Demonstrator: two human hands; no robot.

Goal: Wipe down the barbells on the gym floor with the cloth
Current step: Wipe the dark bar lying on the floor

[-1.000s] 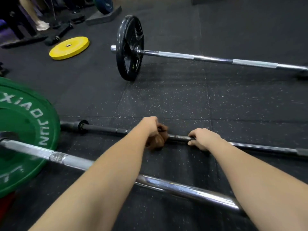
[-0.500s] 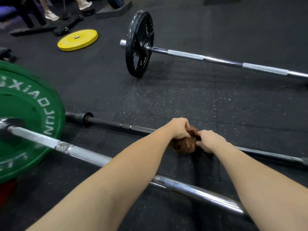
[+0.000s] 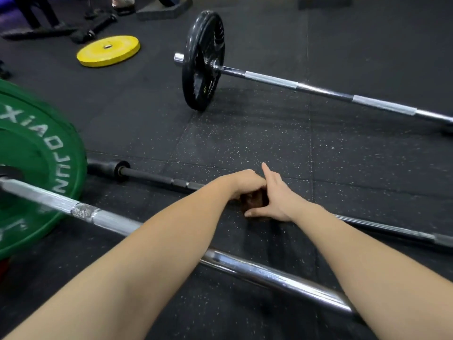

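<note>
The left hand (image 3: pixel 245 184) is gripping the cloth (image 3: pixel 253 201) on the black bar (image 3: pixel 157 179). The right hand (image 3: pixel 275 200) is touching it, fingers (image 3: pixel 267 172) spread open

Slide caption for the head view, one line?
Left hand grips brown cloth on the black barbell; right hand open against the cloth.

Brown cloth (image 3: pixel 255 202) is sitting bunched on the black barbell (image 3: pixel 157 178), between left hand (image 3: pixel 245 184) and right hand (image 3: pixel 277 200); that bar is lying flat, extending either side. A chrome barbell (image 3: pixel 269 276) is lying on their near side. A third barbell (image 3: pixel 272 79) is resting well beyond.
</note>
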